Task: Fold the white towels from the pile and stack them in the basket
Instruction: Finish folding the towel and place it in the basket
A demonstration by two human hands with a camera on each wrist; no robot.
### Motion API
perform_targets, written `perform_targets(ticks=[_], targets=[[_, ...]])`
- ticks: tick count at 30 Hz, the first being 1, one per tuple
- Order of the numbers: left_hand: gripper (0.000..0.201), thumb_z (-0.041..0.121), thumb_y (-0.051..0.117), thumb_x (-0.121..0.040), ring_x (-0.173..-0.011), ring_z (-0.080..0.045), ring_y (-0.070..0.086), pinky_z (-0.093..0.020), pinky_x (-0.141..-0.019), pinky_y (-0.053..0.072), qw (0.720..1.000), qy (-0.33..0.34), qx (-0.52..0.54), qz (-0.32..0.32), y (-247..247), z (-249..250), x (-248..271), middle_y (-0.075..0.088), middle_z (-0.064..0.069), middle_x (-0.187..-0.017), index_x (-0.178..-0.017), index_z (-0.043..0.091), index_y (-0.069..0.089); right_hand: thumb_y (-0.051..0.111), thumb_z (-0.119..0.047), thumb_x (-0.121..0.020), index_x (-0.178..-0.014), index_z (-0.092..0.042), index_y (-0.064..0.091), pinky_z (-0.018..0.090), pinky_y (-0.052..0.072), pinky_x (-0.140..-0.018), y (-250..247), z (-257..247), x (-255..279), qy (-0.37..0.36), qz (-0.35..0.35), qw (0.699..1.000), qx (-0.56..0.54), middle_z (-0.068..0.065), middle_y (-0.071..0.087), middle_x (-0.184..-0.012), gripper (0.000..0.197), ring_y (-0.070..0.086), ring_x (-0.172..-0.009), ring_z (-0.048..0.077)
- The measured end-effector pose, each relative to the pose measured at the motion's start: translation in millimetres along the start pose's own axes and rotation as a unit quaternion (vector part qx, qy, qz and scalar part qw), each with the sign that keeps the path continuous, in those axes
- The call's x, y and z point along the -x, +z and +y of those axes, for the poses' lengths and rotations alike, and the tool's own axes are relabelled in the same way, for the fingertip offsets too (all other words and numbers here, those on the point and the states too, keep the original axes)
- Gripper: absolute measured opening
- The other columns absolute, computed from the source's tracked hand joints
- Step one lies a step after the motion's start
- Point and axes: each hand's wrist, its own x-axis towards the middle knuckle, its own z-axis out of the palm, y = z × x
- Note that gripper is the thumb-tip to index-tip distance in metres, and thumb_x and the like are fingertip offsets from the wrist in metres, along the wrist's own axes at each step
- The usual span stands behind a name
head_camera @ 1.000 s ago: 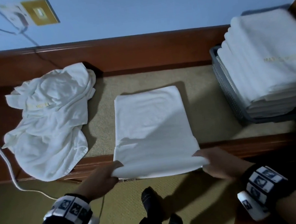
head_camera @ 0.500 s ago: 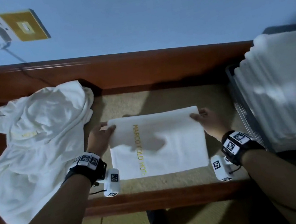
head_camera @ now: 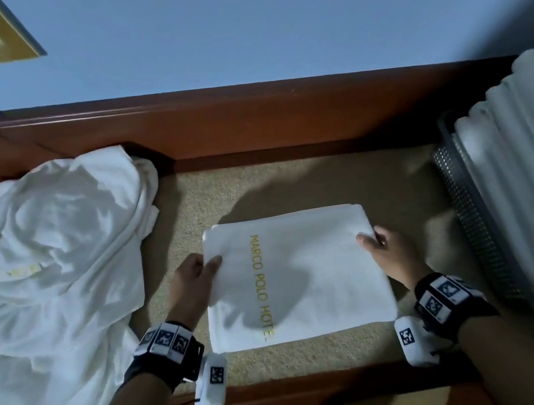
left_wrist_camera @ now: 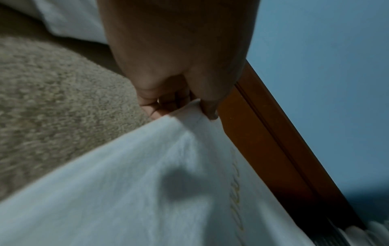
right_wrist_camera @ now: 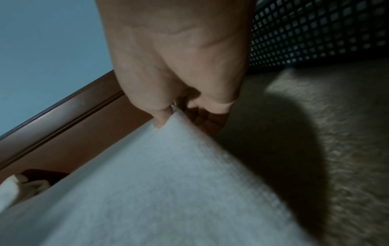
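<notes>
A folded white towel (head_camera: 318, 274) with gold lettering lies on the beige carpeted ledge (head_camera: 290, 185). My left hand (head_camera: 200, 274) pinches its left edge, thumb on top, fingers underneath; the left wrist view shows the same pinch on the towel (left_wrist_camera: 147, 183) by the left hand (left_wrist_camera: 181, 106). My right hand (head_camera: 379, 248) pinches the right edge, and the right wrist view shows the towel (right_wrist_camera: 168, 191) held by the right hand (right_wrist_camera: 174, 114). The pile of unfolded white towels (head_camera: 47, 270) lies at the left. The grey mesh basket (head_camera: 467, 207) stands at the right, stacked high with folded towels (head_camera: 532, 180).
A brown wooden rail (head_camera: 246, 118) runs along the back under a blue wall. A wooden front edge (head_camera: 321, 392) borders the ledge. Bare carpet shows between towel and basket. The basket's mesh wall (right_wrist_camera: 315, 33) is close to my right hand.
The towel's near half was lifted from the front edge and folded over to the back, halving it. Both hands have since slid back along its side edges toward me.
</notes>
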Motion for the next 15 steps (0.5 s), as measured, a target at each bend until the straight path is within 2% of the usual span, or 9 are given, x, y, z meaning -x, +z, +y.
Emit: perform_targets(ticks=[3, 4, 6, 7, 9, 11, 12, 14, 15], targets=[[0.032, 0.043, 0.069, -0.095, -0.075, -0.025, 0.065, -0.033, -0.063, 0.045, 0.999, -0.018, 0.029, 0.032, 0, 12, -16, 0.070, -0.004, -0.080, -0.088, 0.012, 0.064, 0.060, -0.053, -0.099, -0.131, -0.009, 0.064, 0.030, 0.050, -0.077, -4, -14, -6, -0.025, 0.036, 0.999, -0.020, 0.009, 0.073, -0.115, 0.054, 0.069, -0.099, 0.021], [0.033, 0.045, 0.070, -0.094, -0.076, -0.025, 0.066, -0.035, -0.066, 0.049, 0.999, -0.025, 0.027, 0.031, 0, 13, -21, 0.070, -0.003, -0.080, -0.087, 0.014, 0.064, 0.060, -0.051, -0.100, -0.131, -0.009, 0.063, 0.029, 0.049, -0.074, -3, -20, -7, -0.026, 0.035, 0.999, -0.017, 0.009, 0.072, -0.115, 0.052, 0.068, -0.097, 0.019], [0.033, 0.050, 0.071, -0.091, -0.082, -0.026, 0.069, -0.040, -0.074, 0.056, 0.999, -0.044, 0.004, 0.017, 3, 9, -28, 0.072, -0.002, -0.084, -0.088, 0.017, 0.065, 0.059, -0.049, -0.101, -0.146, -0.008, 0.053, 0.032, 0.051, -0.089, -2, -26, -7, -0.013, 0.014, 1.000, -0.011, 0.012, 0.065, -0.137, 0.061, 0.065, -0.117, 0.025], [0.033, 0.050, 0.073, -0.090, -0.086, -0.027, 0.070, -0.040, -0.074, 0.057, 0.999, -0.051, 0.001, 0.016, 3, 8, -27, 0.073, -0.001, -0.088, -0.092, 0.018, 0.065, 0.060, -0.050, -0.101, -0.151, -0.007, 0.047, 0.034, 0.049, -0.096, -2, -28, -4, -0.008, 0.009, 1.000, 0.000, 0.013, 0.060, -0.144, 0.067, 0.061, -0.126, 0.028], [0.038, 0.046, 0.075, -0.090, -0.096, -0.028, 0.069, -0.035, -0.071, 0.053, 0.998, -0.046, 0.026, 0.031, 1, 12, -18, 0.070, -0.003, -0.102, -0.109, 0.017, 0.061, 0.063, -0.046, -0.100, -0.146, -0.009, 0.048, 0.034, 0.050, -0.089, -5, -31, 1, -0.023, 0.033, 0.999, 0.020, 0.011, 0.064, -0.134, 0.061, 0.064, -0.118, 0.028], [0.050, 0.041, 0.076, -0.091, -0.111, -0.026, 0.062, -0.039, -0.084, 0.052, 0.998, 0.022, -0.003, 0.062, 0, 14, -3, 0.062, -0.006, -0.123, -0.129, 0.017, 0.054, 0.066, -0.039, -0.099, -0.138, -0.016, 0.049, 0.035, 0.052, -0.083, -9, -36, 14, -0.066, 0.078, 0.994, 0.023, 0.003, 0.064, -0.121, 0.049, 0.065, -0.109, 0.025], [0.055, 0.040, 0.074, -0.092, -0.121, -0.027, 0.056, -0.045, -0.095, 0.050, 0.992, 0.082, -0.048, 0.078, 1, 14, 5, 0.057, -0.008, -0.133, -0.137, 0.017, 0.052, 0.065, -0.036, -0.099, -0.141, -0.018, 0.046, 0.037, 0.053, -0.087, -8, -38, 21, -0.100, 0.093, 0.990, 0.038, 0.002, 0.060, -0.127, 0.049, 0.063, -0.114, 0.024], [0.061, 0.041, 0.066, -0.094, -0.140, -0.028, 0.042, -0.053, -0.113, 0.039, 0.968, 0.194, -0.143, 0.074, 14, 13, 28, 0.047, -0.008, -0.152, -0.147, 0.018, 0.047, 0.060, -0.037, -0.102, -0.156, -0.022, 0.034, 0.039, 0.046, -0.108, 4, -37, 42, -0.178, 0.079, 0.974, 0.113, 0.004, 0.042, -0.155, 0.062, 0.049, -0.136, 0.023], [0.066, 0.041, 0.062, -0.095, -0.150, -0.025, 0.030, -0.052, -0.120, 0.029, 0.956, 0.228, -0.181, 0.043, 26, 13, 44, 0.036, -0.006, -0.163, -0.154, 0.021, 0.041, 0.055, -0.040, -0.104, -0.161, -0.022, 0.026, 0.039, 0.035, -0.119, 16, -36, 55, -0.213, 0.054, 0.962, 0.162, 0.005, 0.028, -0.166, 0.067, 0.035, -0.149, 0.024]])
